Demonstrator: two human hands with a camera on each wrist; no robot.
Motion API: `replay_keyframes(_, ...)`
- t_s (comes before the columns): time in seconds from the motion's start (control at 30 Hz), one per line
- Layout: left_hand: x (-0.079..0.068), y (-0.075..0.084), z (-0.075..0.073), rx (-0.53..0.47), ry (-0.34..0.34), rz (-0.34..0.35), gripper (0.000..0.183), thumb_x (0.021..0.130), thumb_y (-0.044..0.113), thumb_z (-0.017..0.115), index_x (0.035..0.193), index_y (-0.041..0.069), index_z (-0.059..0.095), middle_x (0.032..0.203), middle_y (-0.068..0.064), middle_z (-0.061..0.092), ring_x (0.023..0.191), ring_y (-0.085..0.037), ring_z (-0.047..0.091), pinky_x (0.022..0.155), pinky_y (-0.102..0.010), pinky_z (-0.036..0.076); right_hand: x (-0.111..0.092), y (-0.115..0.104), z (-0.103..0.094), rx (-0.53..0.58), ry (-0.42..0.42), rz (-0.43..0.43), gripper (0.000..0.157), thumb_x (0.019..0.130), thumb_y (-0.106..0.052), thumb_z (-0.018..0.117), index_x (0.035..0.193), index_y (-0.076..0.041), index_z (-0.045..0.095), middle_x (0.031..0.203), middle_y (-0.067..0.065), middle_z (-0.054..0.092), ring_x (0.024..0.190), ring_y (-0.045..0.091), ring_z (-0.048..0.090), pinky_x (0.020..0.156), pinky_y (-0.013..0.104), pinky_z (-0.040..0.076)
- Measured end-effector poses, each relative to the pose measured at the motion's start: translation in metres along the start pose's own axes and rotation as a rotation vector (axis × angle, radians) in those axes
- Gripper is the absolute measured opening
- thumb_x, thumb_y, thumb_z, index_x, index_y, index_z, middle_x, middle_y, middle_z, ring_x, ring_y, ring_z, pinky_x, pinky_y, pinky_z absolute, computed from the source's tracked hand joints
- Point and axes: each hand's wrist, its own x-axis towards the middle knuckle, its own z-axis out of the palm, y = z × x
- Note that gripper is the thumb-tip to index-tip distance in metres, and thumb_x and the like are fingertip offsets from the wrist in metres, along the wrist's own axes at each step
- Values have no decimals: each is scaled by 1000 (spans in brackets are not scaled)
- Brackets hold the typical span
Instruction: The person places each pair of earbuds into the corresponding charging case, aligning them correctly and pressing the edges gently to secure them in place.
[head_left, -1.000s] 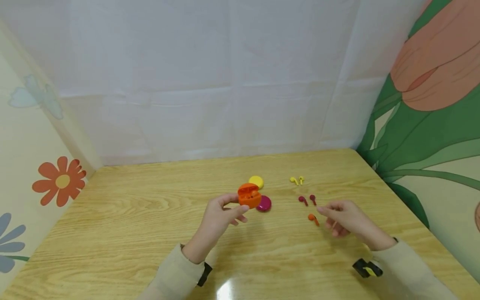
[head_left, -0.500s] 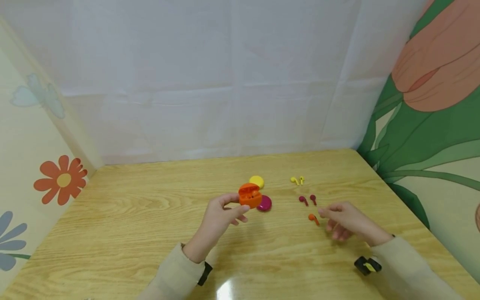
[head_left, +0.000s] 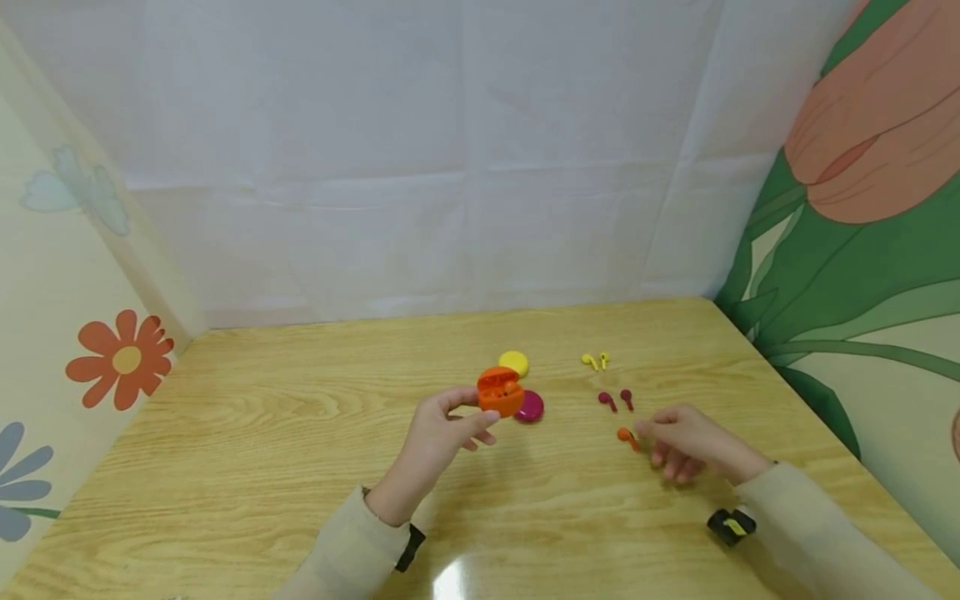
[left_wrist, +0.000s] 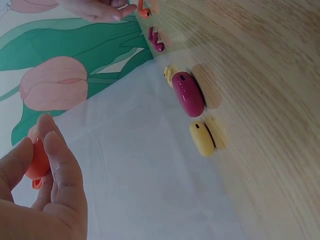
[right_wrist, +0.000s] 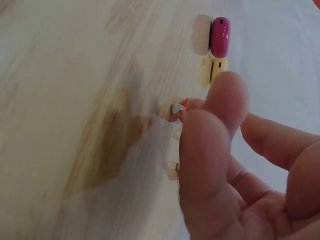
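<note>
My left hand (head_left: pixel 446 429) holds an orange earbud case (head_left: pixel 501 403) above the table, thumb in front and fingers behind. Its lid is raised, and an orange earbud shows inside. Over the right part of the table, my right hand (head_left: pixel 693 442) has its thumb and index fingertips close together, right beside the stem of a loose orange earbud (head_left: pixel 626 437). The other fingers hang loosely bent. In the right wrist view the fingers hide most of that orange earbud (right_wrist: pixel 183 108). Two magenta earbuds (head_left: pixel 607 402) lie just beyond it.
A closed magenta case (head_left: pixel 531 407) stands behind the held case, with a closed yellow case (head_left: pixel 514 362) farther back. Two yellow earbuds (head_left: pixel 590 362) lie at the back right. White cloth (head_left: pixel 375 208) hangs along the table's far edge, and painted panels flank both sides.
My right hand has shifted slightly toward the near side of the table, its fingertips now lower beside the loose orange earbud. My left hand keeps the orange case in nearly the same place.
</note>
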Motion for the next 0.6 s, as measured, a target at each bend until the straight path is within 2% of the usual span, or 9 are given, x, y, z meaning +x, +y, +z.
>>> replay_keyframes(0.13, 0, 0, 0, -3, 0, -2, 31, 90, 14, 71, 115, -4, 66, 109, -11, 64, 69, -19, 69, 69, -42, 55, 3, 1, 1, 10, -14, 6, 28, 100, -25, 54, 88, -1, 62, 62, 3, 59, 46, 8, 56, 44, 24, 48)
replay_keyframes(0.6, 1, 0, 0, -7, 2, -11, 32, 90, 14, 71, 115, -5, 65, 109, -11, 65, 68, -19, 69, 64, -31, 54, 9, -2, 6, -68, 9, 55, 24, 97, -22, 59, 82, -4, 61, 60, 4, 56, 46, 11, 55, 43, 25, 47)
